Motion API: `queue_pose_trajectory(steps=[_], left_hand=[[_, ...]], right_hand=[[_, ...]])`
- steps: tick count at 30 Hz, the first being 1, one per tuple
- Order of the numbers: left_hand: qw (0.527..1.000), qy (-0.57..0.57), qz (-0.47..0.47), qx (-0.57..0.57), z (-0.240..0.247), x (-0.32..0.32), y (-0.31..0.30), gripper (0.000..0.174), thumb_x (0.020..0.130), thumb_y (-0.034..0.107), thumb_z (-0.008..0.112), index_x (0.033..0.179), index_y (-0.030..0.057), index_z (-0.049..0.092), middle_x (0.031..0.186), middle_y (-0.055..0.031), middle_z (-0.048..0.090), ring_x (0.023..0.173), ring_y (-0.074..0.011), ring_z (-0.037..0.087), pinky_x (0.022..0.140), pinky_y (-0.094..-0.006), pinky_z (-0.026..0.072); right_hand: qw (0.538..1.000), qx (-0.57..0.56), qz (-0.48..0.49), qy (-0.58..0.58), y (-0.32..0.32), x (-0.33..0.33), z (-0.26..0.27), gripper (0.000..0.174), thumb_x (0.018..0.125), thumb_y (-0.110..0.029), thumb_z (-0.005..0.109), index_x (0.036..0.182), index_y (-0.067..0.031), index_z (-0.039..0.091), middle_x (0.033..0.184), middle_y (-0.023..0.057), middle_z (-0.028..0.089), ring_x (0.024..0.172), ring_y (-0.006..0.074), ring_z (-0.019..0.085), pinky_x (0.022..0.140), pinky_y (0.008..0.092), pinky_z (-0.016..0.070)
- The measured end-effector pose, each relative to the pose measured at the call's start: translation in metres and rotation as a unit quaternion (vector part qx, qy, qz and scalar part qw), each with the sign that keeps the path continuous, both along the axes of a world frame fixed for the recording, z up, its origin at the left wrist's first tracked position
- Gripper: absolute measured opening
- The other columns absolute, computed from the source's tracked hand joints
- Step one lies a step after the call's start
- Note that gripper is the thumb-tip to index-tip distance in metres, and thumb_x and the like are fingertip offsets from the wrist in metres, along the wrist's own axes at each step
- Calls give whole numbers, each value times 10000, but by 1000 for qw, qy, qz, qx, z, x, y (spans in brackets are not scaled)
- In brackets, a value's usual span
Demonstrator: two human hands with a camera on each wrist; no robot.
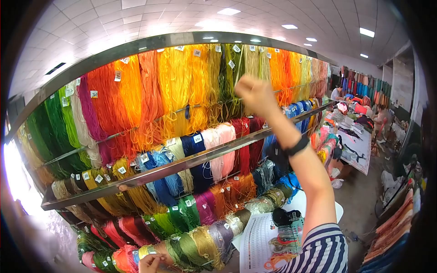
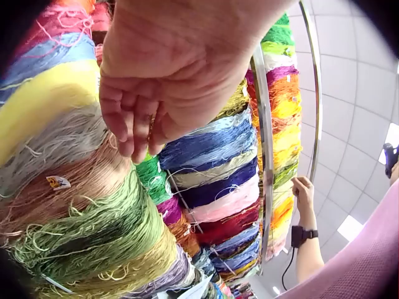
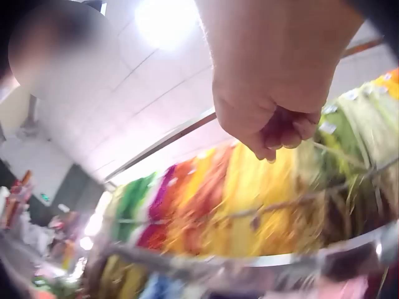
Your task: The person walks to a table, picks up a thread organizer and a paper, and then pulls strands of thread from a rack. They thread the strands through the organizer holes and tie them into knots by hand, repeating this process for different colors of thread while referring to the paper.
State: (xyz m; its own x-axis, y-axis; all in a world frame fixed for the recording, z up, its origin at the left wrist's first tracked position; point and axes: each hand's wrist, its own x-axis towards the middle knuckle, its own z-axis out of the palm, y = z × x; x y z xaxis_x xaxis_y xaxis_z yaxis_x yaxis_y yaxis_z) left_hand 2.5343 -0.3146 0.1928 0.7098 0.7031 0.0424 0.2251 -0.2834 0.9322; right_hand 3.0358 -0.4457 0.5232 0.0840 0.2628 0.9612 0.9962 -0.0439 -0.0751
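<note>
My right hand [image 1: 258, 96] is raised in front of the top row of hanging thread skeins, its fingers curled in. A pale strand of thread [image 3: 340, 151] runs from those fingers toward the olive-green skeins [image 3: 343, 134] in the right wrist view. Low at the front, my left hand [image 1: 151, 263] is beside the bottom row, fingers bent and fingertips close together. In the left wrist view that hand [image 2: 177, 75] overlaps a brownish-pink skein [image 2: 75, 187], with a yellow skein [image 2: 53, 103] nearby. I cannot tell whether the left fingers pinch anything.
A metal rail [image 1: 182, 166] crosses in front of the tiered rack. Below my right arm, a white table [image 1: 334, 210] bears a printed chart [image 1: 255, 241] and coloured thread bundles [image 1: 287, 241]. Farther back, people are near a cluttered worktable [image 1: 359, 159]. More skeins [image 1: 396, 227] hang at right.
</note>
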Motion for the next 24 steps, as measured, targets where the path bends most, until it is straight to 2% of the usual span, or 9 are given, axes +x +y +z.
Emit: queue_pose_trajectory(steps=[5,8,10,11,13,17,19,22,24], left_hand=[[991,-33,-44,121,11,21,1,162,951,125,569,993,1,666,917,-50,668,885,-162,616,830,-279,485],[998,-58,-13,16,21,46,0,155,903,4,592,1027,-33,676,980,-91,702,858,-110,638,772,-227,498],[993,-103,-52,-4,56,69,-18,168,904,34,600,1039,-11,689,1005,-82,701,859,-111,633,780,-241,494],[984,-149,-90,-24,72,82,-27,181,905,64,607,1050,10,702,1030,-73,701,861,-112,628,787,-254,490],[966,-138,-185,117,92,107,-40,237,931,112,598,1129,7,676,1111,-85,685,972,-165,622,896,-297,468],[948,-152,-271,59,71,145,-73,379,1003,219,508,1289,-26,547,1076,-78,690,1013,-196,611,952,-301,438],[910,-3,-374,-178,63,143,-57,344,1018,204,470,1251,-34,559,923,-66,677,917,-167,611,879,-288,467],[926,-80,-270,-252,66,130,-52,265,1020,192,465,1048,-20,621,730,-59,610,711,-143,578,776,-280,478],[932,-134,-219,-254,63,120,-37,308,1021,236,464,902,-12,605,619,-65,562,611,-156,554,756,-304,491]], right_hand=[[926,-329,183,-40,-23,-129,-158,58,789,-126,568,787,-68,565,744,133,575,696,337,597,625,446,498],[707,-563,421,77,-40,-168,-263,89,750,-105,594,686,-44,580,622,174,579,607,365,593,546,462,454],[580,-628,517,-25,-56,-191,-304,121,738,-111,622,632,-51,617,585,156,594,524,305,606,485,397,463],[580,-629,517,-23,-59,-196,-311,121,738,-111,622,632,-51,617,585,156,594,524,305,606,485,397,463],[392,-769,495,103,-60,-203,-318,115,739,-119,641,639,-61,650,595,116,633,493,221,631,446,338,477],[653,-638,380,150,-47,-183,-216,150,804,-162,587,693,-92,659,587,82,633,492,197,633,463,325,482],[770,-523,316,183,-48,-147,-177,188,811,-264,617,755,-93,671,631,85,643,513,231,608,511,365,465],[673,-638,308,212,-43,-118,-151,162,866,-235,657,905,-81,686,759,63,685,648,168,643,613,317,501],[840,-487,229,73,-30,-71,-131,145,846,-190,680,938,-79,694,818,69,704,759,134,662,689,319,518]])
